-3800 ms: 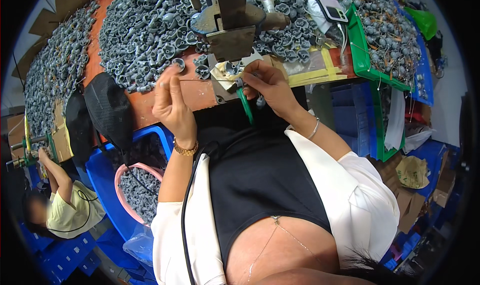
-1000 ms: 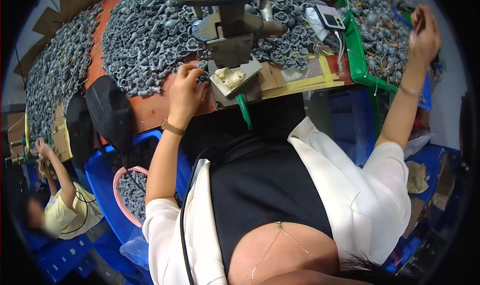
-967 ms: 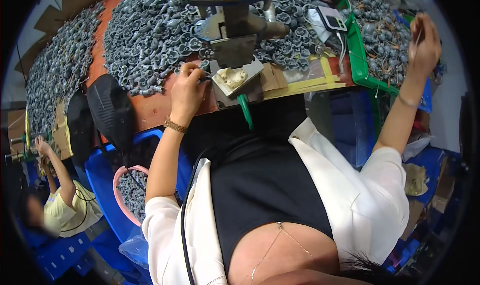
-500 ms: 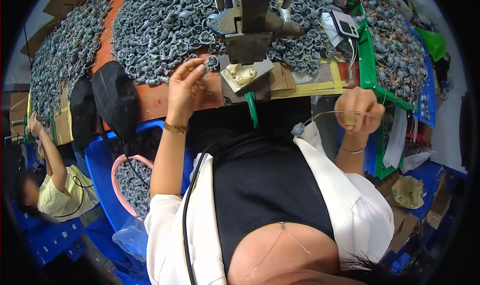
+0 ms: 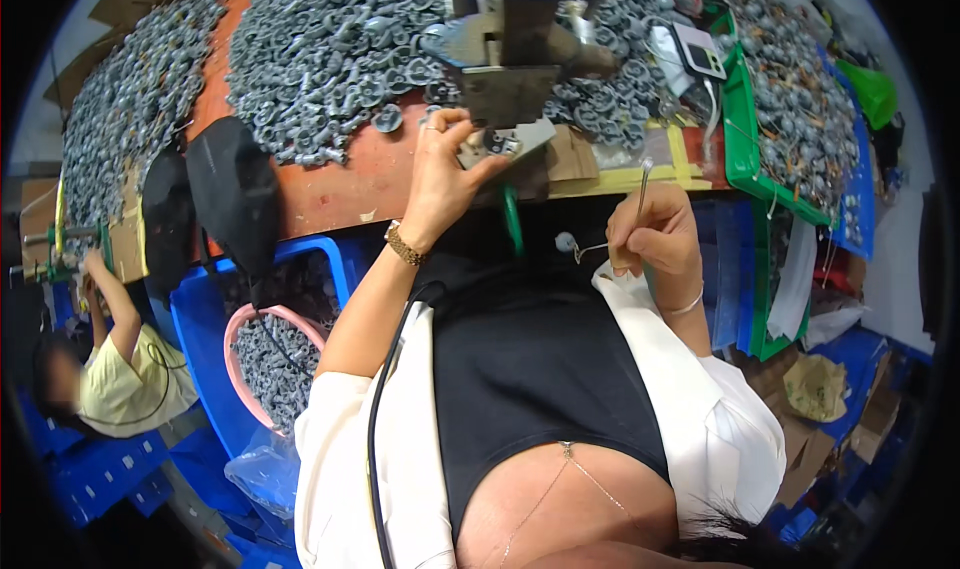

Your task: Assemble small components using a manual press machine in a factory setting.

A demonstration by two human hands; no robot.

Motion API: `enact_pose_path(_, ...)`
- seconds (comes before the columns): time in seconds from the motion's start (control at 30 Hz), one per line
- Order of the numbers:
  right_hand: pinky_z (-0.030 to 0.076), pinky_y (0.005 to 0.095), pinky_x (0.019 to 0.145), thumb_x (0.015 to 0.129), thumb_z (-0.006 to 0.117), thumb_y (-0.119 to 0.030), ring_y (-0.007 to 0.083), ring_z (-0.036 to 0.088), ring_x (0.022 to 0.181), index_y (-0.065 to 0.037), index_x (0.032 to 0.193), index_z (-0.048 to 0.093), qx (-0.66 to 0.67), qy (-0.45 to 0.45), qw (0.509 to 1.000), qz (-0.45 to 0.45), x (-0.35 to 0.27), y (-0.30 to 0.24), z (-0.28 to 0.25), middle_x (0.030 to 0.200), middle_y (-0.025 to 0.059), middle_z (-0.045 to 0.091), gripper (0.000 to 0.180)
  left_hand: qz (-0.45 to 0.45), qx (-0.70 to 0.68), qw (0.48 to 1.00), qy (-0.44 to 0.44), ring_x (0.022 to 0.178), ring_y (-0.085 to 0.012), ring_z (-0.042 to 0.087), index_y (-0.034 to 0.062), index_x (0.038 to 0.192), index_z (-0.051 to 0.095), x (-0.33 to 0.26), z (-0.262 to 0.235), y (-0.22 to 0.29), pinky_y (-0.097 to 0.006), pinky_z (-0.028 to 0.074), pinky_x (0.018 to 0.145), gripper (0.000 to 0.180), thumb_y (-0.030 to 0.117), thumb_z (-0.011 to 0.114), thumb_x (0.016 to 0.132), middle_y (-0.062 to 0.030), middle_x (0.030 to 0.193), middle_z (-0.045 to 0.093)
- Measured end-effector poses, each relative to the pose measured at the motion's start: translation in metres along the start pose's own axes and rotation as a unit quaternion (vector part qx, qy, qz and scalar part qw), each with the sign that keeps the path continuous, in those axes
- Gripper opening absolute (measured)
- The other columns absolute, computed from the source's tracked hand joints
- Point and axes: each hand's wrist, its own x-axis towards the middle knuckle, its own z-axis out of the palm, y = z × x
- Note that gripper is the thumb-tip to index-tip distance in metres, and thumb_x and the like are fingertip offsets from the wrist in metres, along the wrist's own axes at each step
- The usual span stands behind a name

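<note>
My left hand [image 5: 440, 174] reaches to the press's pale fixture block [image 5: 535, 134]. Its thumb and fingers close round a small dark grey plastic part [image 5: 497, 141] set on that block, under the press head [image 5: 510, 94]. The fingers partly hide the part. My right hand [image 5: 655, 234] is in front of the table edge, its fingers pinched on a thin wire [image 5: 592, 252]. A small grey ball [image 5: 566, 242] hangs from one end of the wire. A slim shiny length [image 5: 645, 174] sticks up out of the same hand; whether it belongs to the wire I cannot tell.
Grey plastic parts [image 5: 310, 59] are heaped across the red table [image 5: 330, 194]. A green-rimmed tray [image 5: 742, 134] of wired balls stands at the right, beside a phone [image 5: 698, 51]. Below left is a pink-rimmed basket [image 5: 240, 364]. Another person [image 5: 130, 379] works at far left.
My left hand has moved right, from above the table to the fixture, where a grey part now sits. My right hand has come left and lower, with the wire and ball still in it.
</note>
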Motion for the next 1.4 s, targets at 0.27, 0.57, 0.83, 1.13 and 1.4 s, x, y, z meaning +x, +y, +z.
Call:
enact_pose_path(0.27, 0.043, 0.0223, 0.044, 0.078, 0.061, 0.003, 0.0130, 0.056, 0.047, 0.007, 0.075, 0.064, -0.081, -0.049, 0.995, 0.026, 0.008, 0.000, 0.001, 0.063, 0.0119, 0.062, 0.006, -0.037, 0.369, 0.899, 0.232, 0.132, -0.0440, 0.023, 0.0073, 0.142, 0.031, -0.004, -0.080, -0.069, -0.058, 0.020, 0.105, 0.085, 0.046, 0.070, 0.077, -0.0275, 0.143, 0.025)
enact_pose_path(0.57, 0.045, 0.0233, 0.047, 0.078, 0.060, 0.005, 0.0149, 0.060, 0.052, 0.007, 0.074, 0.063, -0.084, -0.053, 0.994, 0.053, 0.014, 0.008, 0.020, 0.061, 0.0106, 0.059, 0.005, -0.087, 0.357, 0.918, 0.151, 0.138, -0.0464, 0.003, 0.0153, 0.149, 0.006, 0.018, -0.073, -0.113, -0.059, 0.004, 0.109, 0.095, 0.064, 0.052, 0.082, -0.0280, 0.151, 0.005)
enact_pose_path(0.83, 0.045, 0.0237, 0.047, 0.076, 0.060, 0.006, 0.0142, 0.057, 0.050, 0.007, 0.071, 0.062, -0.089, -0.018, 0.993, 0.069, 0.010, 0.003, 0.027, 0.058, 0.0101, 0.058, 0.006, -0.062, 0.341, 0.901, 0.262, 0.137, -0.0380, 0.017, 0.0054, 0.142, 0.029, 0.030, -0.089, -0.111, -0.055, 0.010, 0.109, 0.080, 0.059, 0.048, 0.087, -0.0238, 0.146, 0.024)
enact_pose_path(1.13, 0.047, 0.0240, 0.049, 0.078, 0.061, 0.004, 0.0134, 0.058, 0.052, 0.006, 0.073, 0.062, -0.111, -0.056, 0.985, 0.121, 0.016, -0.003, 0.042, 0.063, 0.0100, 0.060, 0.006, -0.199, 0.224, 0.896, 0.328, 0.136, -0.0430, 0.018, -0.0038, 0.142, 0.021, 0.025, -0.127, -0.134, -0.047, 0.017, 0.110, 0.082, 0.057, 0.042, 0.091, -0.0320, 0.145, 0.020)
enact_pose_path(1.4, 0.047, 0.0251, 0.048, 0.077, 0.064, -0.001, 0.0149, 0.057, 0.051, 0.005, 0.070, 0.062, -0.092, -0.030, 0.985, 0.140, 0.019, -0.004, 0.055, 0.062, 0.0106, 0.059, 0.009, -0.234, 0.222, 0.875, 0.362, 0.128, -0.0463, 0.031, -0.0057, 0.140, 0.025, 0.053, -0.150, -0.146, -0.046, 0.026, 0.107, 0.080, 0.052, 0.047, 0.090, -0.0339, 0.140, 0.028)
